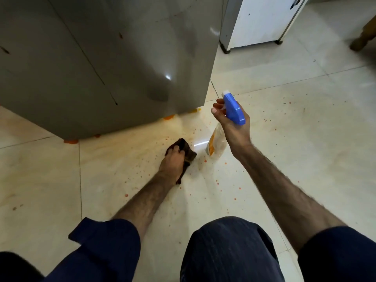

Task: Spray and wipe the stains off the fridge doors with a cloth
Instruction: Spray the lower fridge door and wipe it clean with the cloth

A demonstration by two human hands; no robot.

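The grey fridge door (97, 58) fills the upper left, with a few small dark and orange stains on it. My left hand (173, 159) grips a dark brown cloth (188, 152) low over the tiled floor, below the door's bottom edge. My right hand (232, 123) holds a spray bottle (233, 108) by its blue trigger head, with the nozzle turned toward the door's lower right corner. The bottle's clear body with an orange label (216, 144) hangs below my hand.
Orange splatter dots the pale floor tiles (223, 180), with orange blobs along the fridge's base (168, 117). A white appliance (258, 21) stands at the upper right. My knees in dark trousers (227, 251) fill the bottom.
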